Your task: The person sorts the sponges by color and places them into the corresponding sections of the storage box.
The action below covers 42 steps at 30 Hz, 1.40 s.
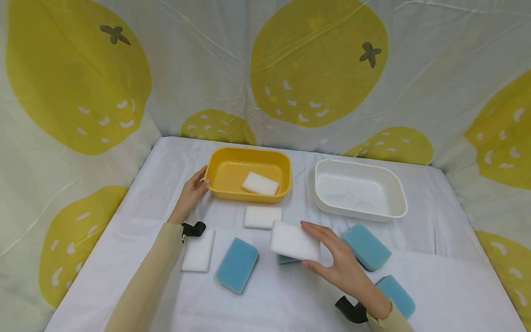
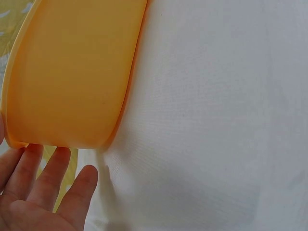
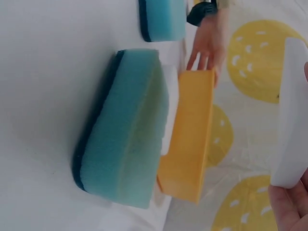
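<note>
My left hand point(image 1: 192, 192) is at the left end of a yellow plastic tray point(image 1: 232, 197). Its thumb lies at the rim and its fingertips touch the outer end wall, as the left wrist view shows. A white sponge point(image 1: 261, 183) lies inside that tray. With thumb and fingers, my right hand point(image 1: 341, 258) grips another white sponge point(image 1: 293, 240) by its right end. This held sponge is raised above a blue sponge point(image 1: 287, 259), which it mostly hides in the head view. The blue sponge point(image 3: 122, 130) appears large in the right wrist view.
A white tray point(image 1: 361, 213) stands at the back right. White sponges lie before the yellow tray point(image 1: 263, 217) and by the left forearm point(image 1: 199, 251). Blue sponges lie left of the middle point(image 1: 237, 266), below the white tray point(image 1: 367, 247) and beside the right wrist point(image 1: 397, 295).
</note>
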Tool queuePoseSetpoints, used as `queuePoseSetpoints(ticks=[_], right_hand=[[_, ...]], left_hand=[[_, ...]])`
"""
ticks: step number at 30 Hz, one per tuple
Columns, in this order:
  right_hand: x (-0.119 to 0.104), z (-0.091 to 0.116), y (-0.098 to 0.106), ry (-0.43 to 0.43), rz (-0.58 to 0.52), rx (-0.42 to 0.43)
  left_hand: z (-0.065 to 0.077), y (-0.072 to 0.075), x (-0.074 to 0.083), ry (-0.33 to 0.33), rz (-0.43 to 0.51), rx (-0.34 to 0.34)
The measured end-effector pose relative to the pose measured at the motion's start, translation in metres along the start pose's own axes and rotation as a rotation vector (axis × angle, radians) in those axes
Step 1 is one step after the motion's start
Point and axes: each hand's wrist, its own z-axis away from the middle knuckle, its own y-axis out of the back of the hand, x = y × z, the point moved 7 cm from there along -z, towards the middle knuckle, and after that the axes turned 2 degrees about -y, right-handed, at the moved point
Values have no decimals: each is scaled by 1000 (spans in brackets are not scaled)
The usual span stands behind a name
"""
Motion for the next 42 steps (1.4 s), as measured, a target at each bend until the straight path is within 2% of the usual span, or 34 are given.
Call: queuePoseSetpoints(ticks=[9, 19, 30, 42], right_hand=[[-2, -14, 4, 29, -7, -2], [-3, -30, 5, 42, -21, 3], [0, -55, 9, 97, -45, 59], [9, -79, 6, 55, 0, 73]], left_hand=[[9, -4, 24, 1, 15, -25], [0, -1, 0, -15, -8, -1], [0, -1, 1, -22, -17, -4], [-1, -1, 0, -12, -4, -3]])
